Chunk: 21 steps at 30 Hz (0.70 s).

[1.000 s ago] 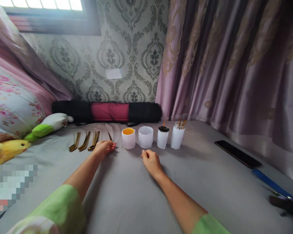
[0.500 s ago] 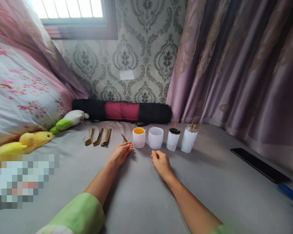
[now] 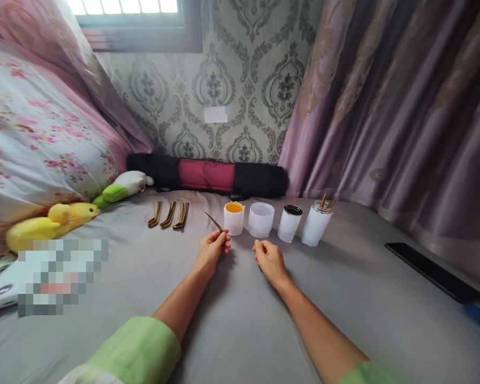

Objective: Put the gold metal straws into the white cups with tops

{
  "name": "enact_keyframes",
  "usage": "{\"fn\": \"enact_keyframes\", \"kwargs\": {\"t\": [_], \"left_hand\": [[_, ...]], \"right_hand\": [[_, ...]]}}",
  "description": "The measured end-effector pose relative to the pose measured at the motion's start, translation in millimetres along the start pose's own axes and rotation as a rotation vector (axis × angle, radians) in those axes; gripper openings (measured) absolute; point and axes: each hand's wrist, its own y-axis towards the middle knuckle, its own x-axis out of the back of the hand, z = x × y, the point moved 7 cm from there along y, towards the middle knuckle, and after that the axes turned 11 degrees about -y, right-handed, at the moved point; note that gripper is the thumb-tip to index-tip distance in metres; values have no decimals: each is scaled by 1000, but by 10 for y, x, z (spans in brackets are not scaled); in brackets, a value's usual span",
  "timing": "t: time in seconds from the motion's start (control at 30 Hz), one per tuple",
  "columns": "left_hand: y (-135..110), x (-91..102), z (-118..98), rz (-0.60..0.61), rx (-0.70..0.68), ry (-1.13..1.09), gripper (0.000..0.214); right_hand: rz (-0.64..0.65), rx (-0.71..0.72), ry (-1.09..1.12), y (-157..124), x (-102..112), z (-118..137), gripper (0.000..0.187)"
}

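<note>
My left hand (image 3: 211, 252) pinches a thin gold-brown stick (image 3: 213, 219), whose tapered end points up and left. Just beyond its fingertips stands a white-wrapped cup with a yellow inside (image 3: 234, 224). My right hand (image 3: 271, 261) rests with curled fingers in front of a wide translucent white cup (image 3: 261, 224); nothing shows in its grip. Farther right are a white-wrapped cup with a dark top (image 3: 289, 228), one thin stick rising behind its rim, and a tilted-looking white-wrapped glass jar (image 3: 315, 228) holding several gold-brown sticks.
Small bundles of bent golden rods (image 3: 180, 217) lie left of the cups on the grey sheet (image 3: 232, 330). Plush toys (image 3: 52, 226) line the left side. A black-and-red rolled bag (image 3: 206, 175) lies along the wall. A black phone-like slab (image 3: 434, 272) lies at right.
The view has shifted slightly, so the scene sits further right. My left hand has turned, showing more of its back, with the stick still pinched. My right hand stays closed near the white cup.
</note>
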Motion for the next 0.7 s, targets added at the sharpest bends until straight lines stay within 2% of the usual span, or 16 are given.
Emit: {"fn": "enact_keyframes", "kwargs": {"t": [0.27,0.53,0.7], "left_hand": [[-207,-109,-135,21,-144,213,36],[-332,-190,-231,76,-373,448,33],[-420,-290,-255,167,-518,630,30]], "right_hand": [[39,-17,90,-9,-36,-39,44],[131,-59,241,-46,-33,11,41],[154,-77,298,-58,-36,20,39]]}}
